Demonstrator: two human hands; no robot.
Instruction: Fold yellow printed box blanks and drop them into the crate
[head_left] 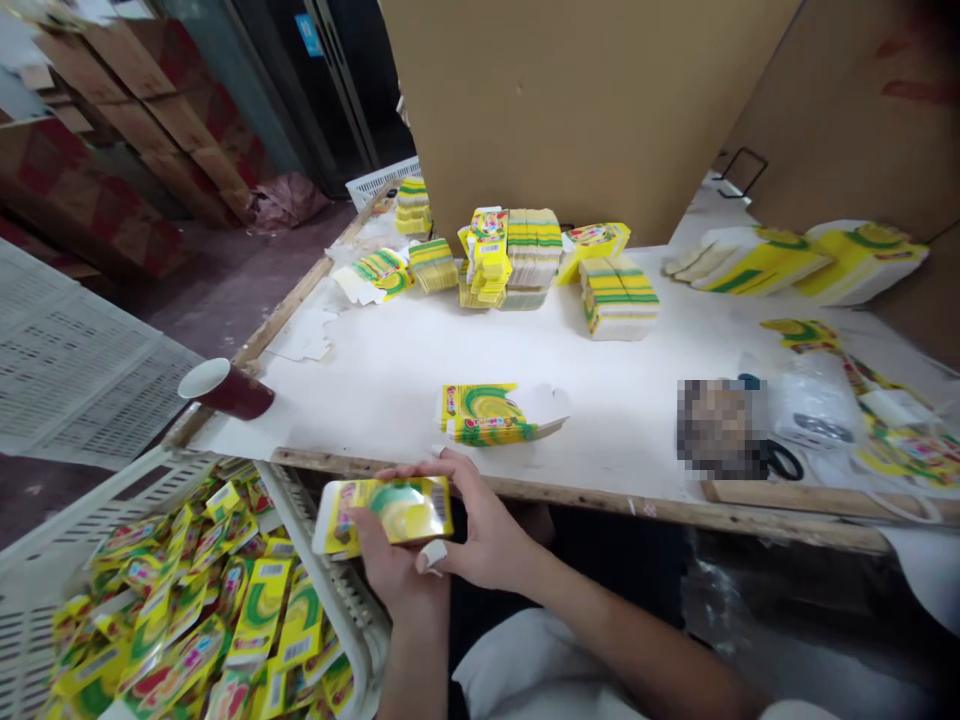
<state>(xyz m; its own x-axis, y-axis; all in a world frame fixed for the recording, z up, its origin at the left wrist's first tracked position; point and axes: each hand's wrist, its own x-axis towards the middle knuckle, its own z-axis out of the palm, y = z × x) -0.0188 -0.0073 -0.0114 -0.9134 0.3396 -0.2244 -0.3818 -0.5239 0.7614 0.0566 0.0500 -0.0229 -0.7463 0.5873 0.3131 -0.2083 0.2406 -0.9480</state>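
Yellow carton [411,508] in the grip of 2 hands [491,540], front partly behind left thumb [369,532], underside unseen

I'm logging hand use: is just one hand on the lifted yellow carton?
No: the left hand and the right hand are both on the lifted yellow carton, the right one at its barcode end.

- Left hand [401,575] holds yellow-green carton [405,510]; right hand [484,535] curved round its right end, thumb wrapped white.
- Flat-carton pile [484,412] ahead on worktop [375,370].
- Crate [341,600] at left, heaped with cartons.
- Dark-red cup [246,392], worktop's left edge.
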